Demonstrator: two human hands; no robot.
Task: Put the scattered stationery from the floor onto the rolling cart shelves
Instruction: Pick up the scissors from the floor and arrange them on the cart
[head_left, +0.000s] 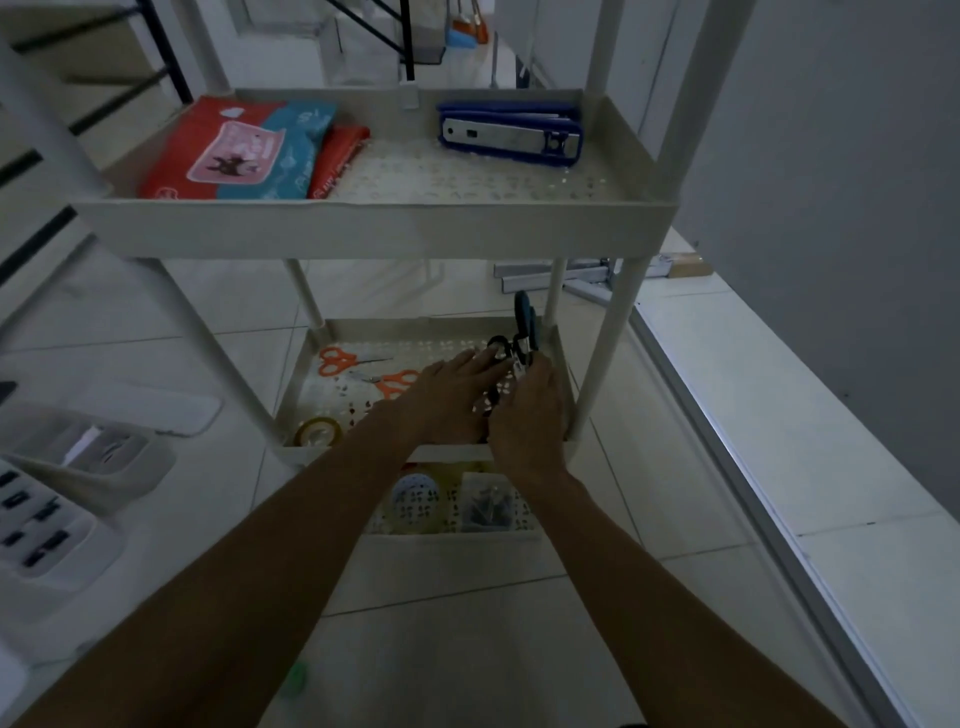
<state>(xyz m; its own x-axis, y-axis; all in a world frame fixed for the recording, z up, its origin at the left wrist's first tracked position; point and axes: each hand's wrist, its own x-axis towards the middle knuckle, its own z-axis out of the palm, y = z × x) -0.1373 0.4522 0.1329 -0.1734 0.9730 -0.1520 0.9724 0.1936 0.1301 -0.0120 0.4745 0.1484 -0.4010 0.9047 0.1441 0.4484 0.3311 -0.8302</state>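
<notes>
A pale tiled floor (467, 623) fills a dim room, with the white rolling cart (374, 228) standing in the middle of it. Left of the cart, grey organiser trays (78, 467) sit on the tiles. A small green object (298, 675) lies on the floor in front of the cart, too blurred to name.

On the cart's upper shelf, red and blue packets (234, 150) lie at the left end. On the middle shelf (296, 395) a tape roll (317, 432) leans in the near left corner, and two orange scissors (337, 361) (400, 382) lie flat behind it.

The left hand (447, 397) reaches over that shelf, fingers stretched out and loose, their tips touching the black loops of the dark-handled scissors (522, 317). The right hand (527, 415) is curled around those scissors, holding them upright over the shelf's right end.

Under the arms, the cart's bottom shelf (452, 551) holds a blue dotted roll (413, 491) and a clear box (485, 501). A blue desk tool (511, 135) rests at the right end of the upper shelf. Right of the cart runs a white ledge (779, 441) below a grey wall.
</notes>
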